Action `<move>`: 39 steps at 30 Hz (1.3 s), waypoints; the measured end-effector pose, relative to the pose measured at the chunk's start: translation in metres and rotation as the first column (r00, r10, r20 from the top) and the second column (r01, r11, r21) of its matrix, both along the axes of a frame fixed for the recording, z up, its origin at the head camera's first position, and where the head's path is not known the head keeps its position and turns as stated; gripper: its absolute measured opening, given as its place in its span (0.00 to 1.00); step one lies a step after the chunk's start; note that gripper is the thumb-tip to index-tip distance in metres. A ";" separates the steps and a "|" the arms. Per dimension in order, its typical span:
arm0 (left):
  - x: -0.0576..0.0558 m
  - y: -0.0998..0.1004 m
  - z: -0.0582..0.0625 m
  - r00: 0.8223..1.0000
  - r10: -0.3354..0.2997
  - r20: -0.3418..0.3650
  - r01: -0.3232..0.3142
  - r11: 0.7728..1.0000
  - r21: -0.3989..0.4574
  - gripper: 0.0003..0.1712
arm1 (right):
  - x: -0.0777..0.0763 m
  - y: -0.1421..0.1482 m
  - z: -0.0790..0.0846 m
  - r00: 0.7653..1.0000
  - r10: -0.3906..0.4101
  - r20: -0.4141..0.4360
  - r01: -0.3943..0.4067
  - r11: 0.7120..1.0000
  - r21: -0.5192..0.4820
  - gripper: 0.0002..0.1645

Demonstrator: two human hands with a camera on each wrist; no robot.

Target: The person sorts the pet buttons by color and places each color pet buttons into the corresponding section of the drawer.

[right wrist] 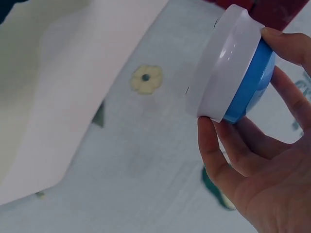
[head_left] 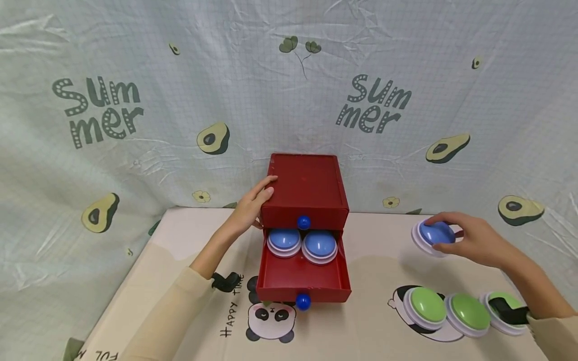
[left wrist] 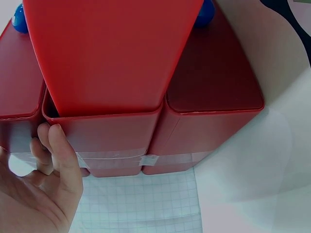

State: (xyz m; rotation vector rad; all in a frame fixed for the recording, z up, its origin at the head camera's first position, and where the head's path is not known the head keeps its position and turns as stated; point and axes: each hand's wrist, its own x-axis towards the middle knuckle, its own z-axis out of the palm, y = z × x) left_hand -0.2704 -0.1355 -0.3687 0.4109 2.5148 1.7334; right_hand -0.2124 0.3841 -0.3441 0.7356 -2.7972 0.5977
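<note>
Against avocado-printed cloth (head_left: 289, 113), my half-closed right hand (head_left: 480, 241) grips a round blue-and-white plastic button (head_left: 431, 235), well rightward of the pulled-out red plastic drawer (head_left: 303, 276).

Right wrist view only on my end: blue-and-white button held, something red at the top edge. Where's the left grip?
Observer: Left grip is against the left side of a red drawer unit.
Operator: Any drawer out?
Observer: Yes, one drawer is pulled out, with two blue buttons side by side toward its back.
</note>
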 end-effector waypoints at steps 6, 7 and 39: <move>-0.002 -0.001 0.000 1.000 0.000 0.005 0.000 1.000 0.004 0.31 | 0.004 -0.037 0.020 0.991 0.127 -0.050 -0.126 0.991 0.036 0.30; -0.002 -0.002 0.000 1.000 0.000 0.006 0.000 1.000 0.006 0.31 | 0.004 -0.044 0.024 0.989 0.143 -0.049 -0.141 0.989 0.042 0.30; -0.004 -0.001 -0.001 1.000 -0.003 0.010 0.003 1.000 0.008 0.31 | 0.006 -0.192 0.057 0.808 0.541 0.234 -0.543 0.837 -0.061 0.27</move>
